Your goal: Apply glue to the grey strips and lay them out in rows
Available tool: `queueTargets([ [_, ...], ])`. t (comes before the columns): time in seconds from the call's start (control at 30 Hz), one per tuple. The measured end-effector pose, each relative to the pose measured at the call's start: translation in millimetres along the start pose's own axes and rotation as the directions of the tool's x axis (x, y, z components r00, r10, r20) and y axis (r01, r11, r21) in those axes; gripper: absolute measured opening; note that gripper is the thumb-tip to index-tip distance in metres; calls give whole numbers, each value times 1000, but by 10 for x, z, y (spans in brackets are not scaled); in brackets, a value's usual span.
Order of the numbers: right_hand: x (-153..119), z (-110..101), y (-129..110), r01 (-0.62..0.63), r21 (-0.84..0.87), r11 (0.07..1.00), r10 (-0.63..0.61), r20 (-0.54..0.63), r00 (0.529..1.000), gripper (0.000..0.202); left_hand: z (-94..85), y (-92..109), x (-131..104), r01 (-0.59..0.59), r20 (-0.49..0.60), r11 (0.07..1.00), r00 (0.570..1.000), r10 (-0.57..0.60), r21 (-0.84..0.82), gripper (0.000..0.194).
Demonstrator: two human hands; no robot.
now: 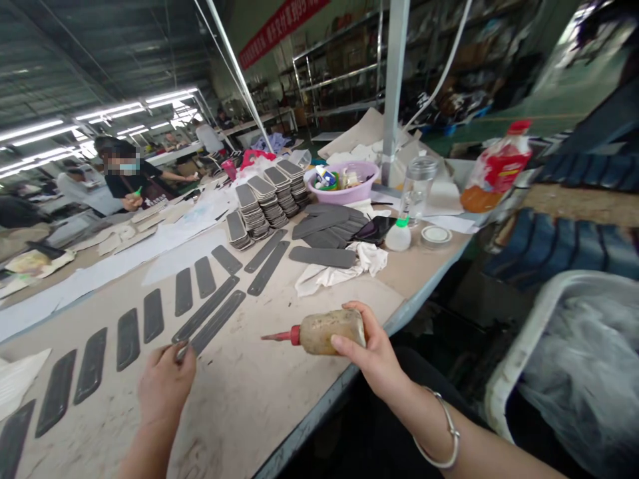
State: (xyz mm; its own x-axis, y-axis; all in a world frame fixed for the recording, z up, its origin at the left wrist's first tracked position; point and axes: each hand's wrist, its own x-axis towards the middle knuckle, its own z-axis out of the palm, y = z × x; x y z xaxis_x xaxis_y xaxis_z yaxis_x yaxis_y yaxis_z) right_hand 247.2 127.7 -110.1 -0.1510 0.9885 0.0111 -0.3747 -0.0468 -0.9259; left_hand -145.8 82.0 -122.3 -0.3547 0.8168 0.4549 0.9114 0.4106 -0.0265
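Note:
In my right hand [372, 346] is a squeeze bottle [329, 331] with a stained, yellowish body. It lies nearly level, its red nozzle [282, 335] pointing left above the table. My left hand [167, 379] is closed, with a small greyish bit showing at the fingertips; what it is I cannot make out. Those fingers are at the near ends of two long dark grey strips [218, 322]. Shorter dark grey pieces with rounded corners [128, 339] lie spaced in a row along the table [239, 406].
Stacks of grey pieces [267, 199] stand farther back, beside a purple basin [349, 189]. A white cloth [344, 269], glass jar [418, 189], small green-capped bottle [399, 234] and red-capped drink bottle [499, 166] are at right. A bin [504, 372] stands beside the table; a co-worker [132, 173] is across it.

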Motion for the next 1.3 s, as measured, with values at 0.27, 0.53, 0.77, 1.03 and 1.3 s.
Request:
queueTargets([
  [0.27,69,-108,-28,-5,340,940,69,-176,982,48,371,2006,774,-513,12,800,839,544,-312,28],
  [0.53,185,-271,-118,-20,440,898,136,-234,963,49,662,2962,1183,-714,98,639,641,761,-286,29],
  [0.77,250,-352,-184,-52,498,866,179,-211,961,52,666,3056,1172,-758,132,619,605,785,-206,29],
  [1.03,226,-419,-210,12,493,870,116,-229,967,51,113,2634,876,-665,32,745,745,666,-53,27],
  [1.3,150,-307,-130,-40,318,947,92,-149,984,51,-828,1458,-470,-542,92,825,841,534,161,20],
])
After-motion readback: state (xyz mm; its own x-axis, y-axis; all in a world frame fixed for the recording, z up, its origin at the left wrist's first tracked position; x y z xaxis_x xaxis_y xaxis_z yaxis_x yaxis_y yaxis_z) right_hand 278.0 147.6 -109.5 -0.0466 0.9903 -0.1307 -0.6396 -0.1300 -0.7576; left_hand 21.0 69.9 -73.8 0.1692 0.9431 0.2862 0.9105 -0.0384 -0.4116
